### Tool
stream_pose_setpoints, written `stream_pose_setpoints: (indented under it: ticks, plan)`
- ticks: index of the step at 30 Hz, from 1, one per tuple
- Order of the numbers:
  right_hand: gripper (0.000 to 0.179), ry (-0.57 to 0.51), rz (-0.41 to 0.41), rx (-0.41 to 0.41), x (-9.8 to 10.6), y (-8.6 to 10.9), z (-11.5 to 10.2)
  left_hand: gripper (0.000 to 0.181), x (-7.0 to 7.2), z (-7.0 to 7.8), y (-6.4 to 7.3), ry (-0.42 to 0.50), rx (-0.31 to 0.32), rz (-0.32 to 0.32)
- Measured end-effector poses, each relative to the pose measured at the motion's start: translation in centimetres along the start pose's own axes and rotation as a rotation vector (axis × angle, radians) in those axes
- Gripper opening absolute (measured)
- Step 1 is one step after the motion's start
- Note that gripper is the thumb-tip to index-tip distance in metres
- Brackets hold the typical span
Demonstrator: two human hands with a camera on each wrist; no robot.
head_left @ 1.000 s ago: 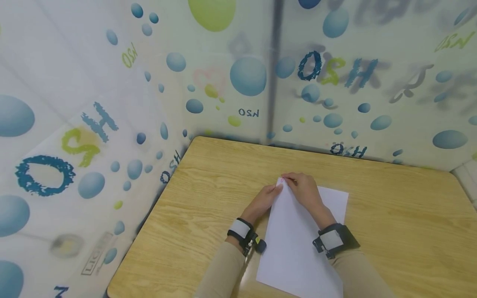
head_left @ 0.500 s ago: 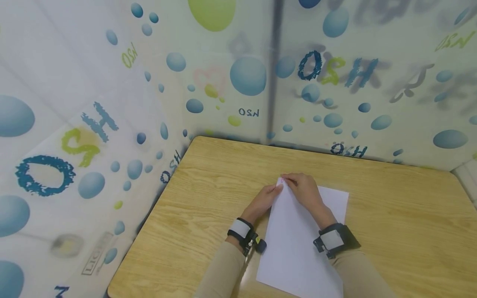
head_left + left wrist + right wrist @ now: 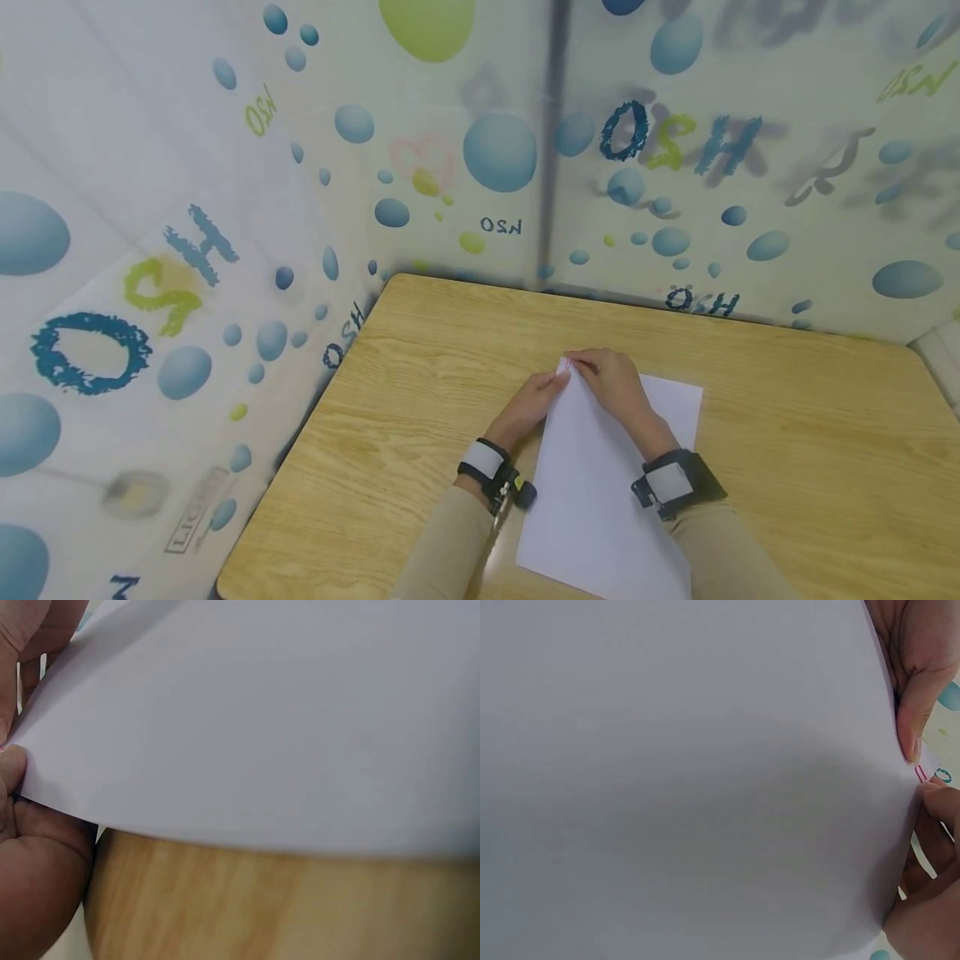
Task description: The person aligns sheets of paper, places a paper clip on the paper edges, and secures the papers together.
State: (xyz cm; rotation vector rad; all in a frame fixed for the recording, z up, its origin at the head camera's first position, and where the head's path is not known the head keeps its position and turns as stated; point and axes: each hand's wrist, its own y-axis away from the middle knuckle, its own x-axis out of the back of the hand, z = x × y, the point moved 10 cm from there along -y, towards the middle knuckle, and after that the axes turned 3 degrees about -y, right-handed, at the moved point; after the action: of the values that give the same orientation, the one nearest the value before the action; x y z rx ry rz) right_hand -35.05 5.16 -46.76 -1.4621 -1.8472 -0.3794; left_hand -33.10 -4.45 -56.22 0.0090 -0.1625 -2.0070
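White paper (image 3: 592, 492) lies slanted over the table, its far left corner raised between both hands. On that corner sits a small pink paper clip (image 3: 920, 773). My left hand (image 3: 529, 404) pinches the paper's left edge just below the clip, thumb on top and fingers beneath. From the other side my right hand (image 3: 617, 385) pinches the clip at the corner with thumb and fingertip. The right wrist view shows both thumbs close together, the clip between them. How many sheets there are I cannot tell.
The wooden table (image 3: 405, 417) reaches out to both sides of the paper. Behind it and at the left hang pale curtains (image 3: 450, 167) printed with bubbles and letters. Each wrist carries a strapped camera, the left one's mount (image 3: 517, 492) close to the paper's edge.
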Motion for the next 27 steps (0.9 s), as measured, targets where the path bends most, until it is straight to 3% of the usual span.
stream_pose_setpoints:
  ticks: [27]
  plan:
    - [0.024, 0.004, -0.052, -0.008, -0.31, 0.17, -0.15, 0.046, -0.05, 0.14, 0.15, -0.009, -0.009, -0.003]
